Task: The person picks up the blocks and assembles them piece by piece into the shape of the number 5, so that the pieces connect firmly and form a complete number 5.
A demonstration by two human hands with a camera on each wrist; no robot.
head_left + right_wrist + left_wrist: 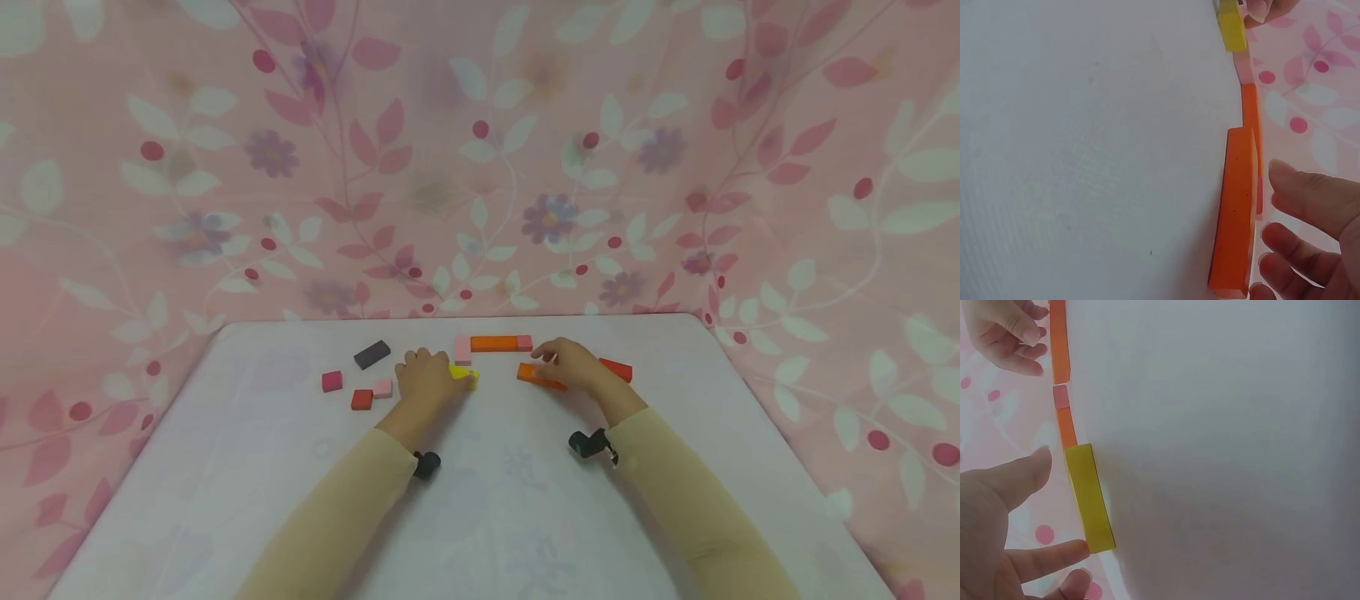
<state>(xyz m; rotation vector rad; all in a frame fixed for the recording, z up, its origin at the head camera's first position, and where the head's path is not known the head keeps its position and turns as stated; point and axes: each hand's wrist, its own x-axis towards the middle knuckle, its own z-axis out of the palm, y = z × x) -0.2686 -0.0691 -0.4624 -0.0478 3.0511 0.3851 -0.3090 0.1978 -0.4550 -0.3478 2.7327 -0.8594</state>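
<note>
The smooth yellow oblong block (1091, 499) and the faintly specked orange oblong block (1233, 212), lower right of the right wrist view, look like matt painted wood; the beige sleeves (330, 517), matt cloth.

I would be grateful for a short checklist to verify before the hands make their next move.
1. Right hand gripping the front orange block: not ok; they look apart in the right wrist view.
2. Left hand securely holding the yellow block: cannot tell; one fingertip is at its end, but no firm grip shows.
3. Rear orange block flanked by pink blocks: ok; one at each end.
4. Dark grey block apart from both hands: ok.
5. Red block in full view: not ok; partly hidden.
</note>
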